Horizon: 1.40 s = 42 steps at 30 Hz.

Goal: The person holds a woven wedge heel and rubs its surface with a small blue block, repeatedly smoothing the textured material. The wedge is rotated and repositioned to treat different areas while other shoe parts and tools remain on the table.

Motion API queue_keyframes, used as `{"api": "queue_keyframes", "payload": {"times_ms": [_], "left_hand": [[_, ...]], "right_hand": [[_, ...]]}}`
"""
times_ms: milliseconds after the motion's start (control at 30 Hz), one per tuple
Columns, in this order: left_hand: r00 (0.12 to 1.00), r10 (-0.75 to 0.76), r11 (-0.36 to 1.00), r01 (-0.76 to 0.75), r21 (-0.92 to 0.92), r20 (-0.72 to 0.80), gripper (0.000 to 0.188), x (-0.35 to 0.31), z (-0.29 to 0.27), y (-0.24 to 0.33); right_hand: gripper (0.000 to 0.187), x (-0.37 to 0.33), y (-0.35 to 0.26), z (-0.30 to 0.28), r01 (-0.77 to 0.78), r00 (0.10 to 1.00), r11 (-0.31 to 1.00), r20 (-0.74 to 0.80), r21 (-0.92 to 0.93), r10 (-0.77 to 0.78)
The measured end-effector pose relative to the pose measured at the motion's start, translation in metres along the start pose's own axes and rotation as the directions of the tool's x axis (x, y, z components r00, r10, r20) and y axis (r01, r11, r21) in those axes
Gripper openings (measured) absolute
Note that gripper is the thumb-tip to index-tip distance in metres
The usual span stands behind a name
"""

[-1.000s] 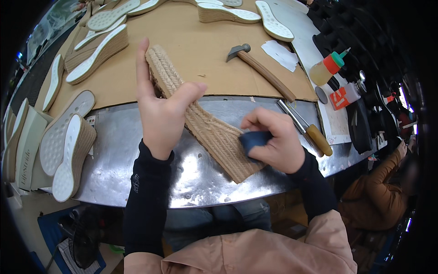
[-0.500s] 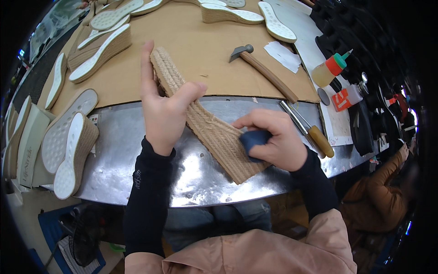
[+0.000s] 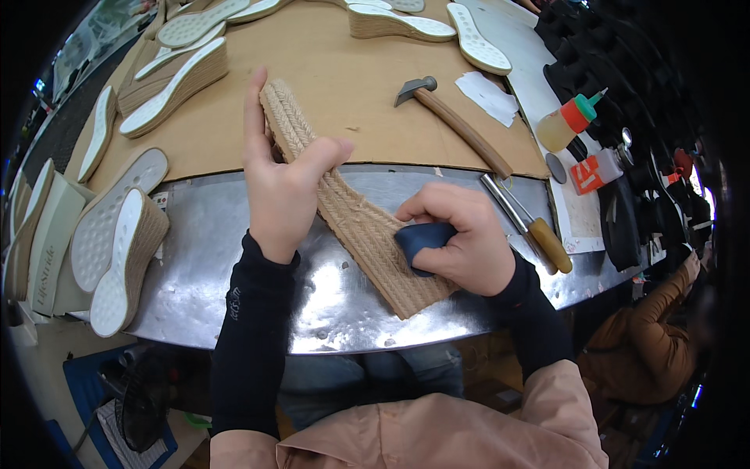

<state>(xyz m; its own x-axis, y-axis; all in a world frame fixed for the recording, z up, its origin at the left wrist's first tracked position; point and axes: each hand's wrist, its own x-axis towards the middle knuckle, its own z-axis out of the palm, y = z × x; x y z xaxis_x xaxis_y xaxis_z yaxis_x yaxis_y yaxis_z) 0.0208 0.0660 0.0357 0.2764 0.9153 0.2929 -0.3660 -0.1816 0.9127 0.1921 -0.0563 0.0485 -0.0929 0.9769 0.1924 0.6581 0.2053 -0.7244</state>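
A wedge shoe sole (image 3: 351, 217) wrapped in tan braided rope is held on edge over the metal tabletop, its thick heel end toward me. My left hand (image 3: 287, 181) grips its narrow toe end, thumb across the braided side and index finger stretched along the far edge. In my right hand (image 3: 467, 234) is a dark blue pad (image 3: 422, 244), pinched between thumb and fingers and pressed on the braid near the heel. Whether the pad is rubber or cloth I cannot tell. The sole's other faces are hidden.
Several white-topped wedge soles (image 3: 173, 87) lie along the left and far sides of the cardboard (image 3: 336, 86). A hammer (image 3: 453, 125), a yellow-handled tool (image 3: 547, 242), a glue bottle (image 3: 564, 125) and a red-labelled bottle (image 3: 594, 172) lie or stand at right. Another person (image 3: 652, 336) sits beyond.
My right hand has slid the blue pad slightly left along the braid. The left hand keeps its hold on the sole, which has barely shifted.
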Motion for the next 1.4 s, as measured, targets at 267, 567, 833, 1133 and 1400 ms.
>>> {"api": "queue_keyframes", "payload": {"times_ms": [267,567,833,1133,1400], "left_hand": [[1.000,0.018,1.000,-0.018,0.012,-0.005,0.084,0.000,-0.002,0.000],[1.000,0.001,1.000,-0.001,0.016,0.009,0.085,-0.001,-0.002,0.000],[0.999,0.013,1.000,-0.013,0.021,0.029,0.085,0.000,-0.002,-0.002],[0.999,0.031,0.999,-0.031,0.006,0.025,0.084,0.000,-0.002,-0.003],[1.000,0.012,1.000,-0.012,0.005,0.023,0.083,0.000,-0.002,-0.002]], "right_hand": [[0.034,0.001,-0.003,0.005,0.059,0.995,0.997,-0.079,0.058,-0.055],[0.030,0.002,-0.010,-0.002,-0.004,1.000,1.000,0.029,0.029,0.003],[0.031,0.006,-0.010,-0.001,0.016,1.000,1.000,-0.009,0.021,-0.016],[0.017,-0.002,-0.007,0.000,-0.213,0.977,0.959,0.058,0.189,0.205],[0.017,-0.002,-0.007,0.003,-0.100,0.995,0.983,0.012,0.153,0.100]]}}
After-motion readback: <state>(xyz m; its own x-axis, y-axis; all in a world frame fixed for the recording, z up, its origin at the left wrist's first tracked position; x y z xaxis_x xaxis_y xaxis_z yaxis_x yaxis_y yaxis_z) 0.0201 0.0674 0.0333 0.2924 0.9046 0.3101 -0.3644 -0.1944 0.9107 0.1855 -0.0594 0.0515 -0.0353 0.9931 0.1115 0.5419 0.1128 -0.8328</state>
